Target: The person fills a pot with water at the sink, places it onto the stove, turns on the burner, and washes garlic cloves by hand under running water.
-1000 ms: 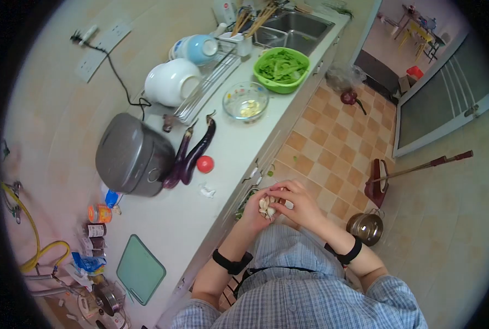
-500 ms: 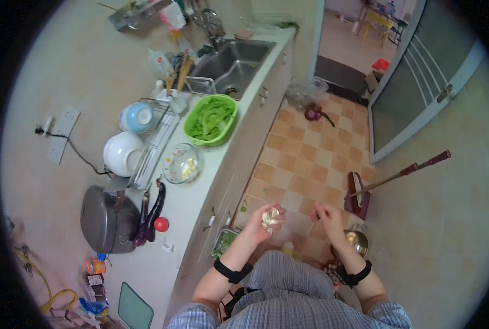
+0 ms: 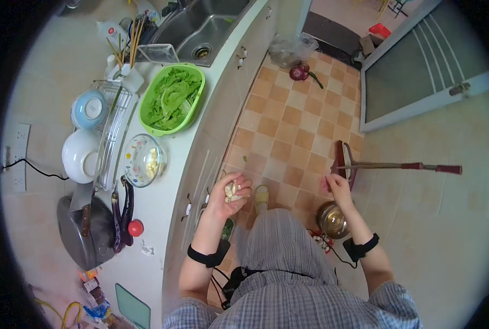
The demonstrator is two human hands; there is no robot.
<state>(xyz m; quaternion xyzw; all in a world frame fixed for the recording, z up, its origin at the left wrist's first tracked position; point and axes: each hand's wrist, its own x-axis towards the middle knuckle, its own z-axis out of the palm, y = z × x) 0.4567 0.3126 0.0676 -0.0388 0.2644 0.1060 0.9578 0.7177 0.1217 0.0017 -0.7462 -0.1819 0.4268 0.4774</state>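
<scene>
Several pale garlic cloves (image 3: 232, 192) lie in my left hand (image 3: 228, 194), whose fingers curl around them, palm up. My right hand (image 3: 339, 189) is held over the floor with its fingers bent together; whether a small thing is between them is too small to tell. On the counter, a clear glass bowl (image 3: 145, 160) with a flower pattern holds peeled cloves. Beside it stands a green basin (image 3: 172, 98) of leafy lettuce. Two dark eggplants (image 3: 122, 216) and a red tomato (image 3: 136, 227) rest nearer the lidded grey pot.
A cleaver (image 3: 83, 208) lies on the grey pot (image 3: 85, 236). Bowls stand by a wire rack (image 3: 113, 118), near the sink (image 3: 200, 33). On the floor are a metal pot (image 3: 333, 219), a long-handled dustpan (image 3: 346, 159), a red onion (image 3: 299, 71) and a plastic bag (image 3: 293, 49).
The view has shifted, and a yellow-green slipper now shows on the floor. My left hand still holds the cloves. My right hand's outstretched fingers have drawn in.
</scene>
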